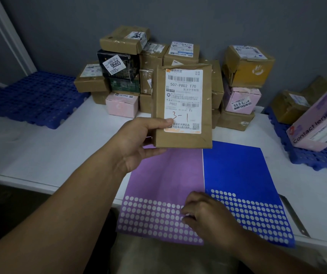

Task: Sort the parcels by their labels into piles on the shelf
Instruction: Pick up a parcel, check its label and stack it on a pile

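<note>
brown parcel (182,139), white label (183,99) "3-1", in grip of left hand (136,143); right hand (208,216) unclear

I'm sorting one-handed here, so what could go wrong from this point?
The left grip holds the brown parcel only near its lower left corner, so it could tip or slip. The purple sheet and blue sheet overhang the front edge of the table. The right grip, touching the purple one, might drag them off.

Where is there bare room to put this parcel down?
Free for the parcel: the left pallet, and the bare table between it and the purple sheet. Crowded: the parcel stack at the back, and the right pallet, loaded with boxes.
</note>
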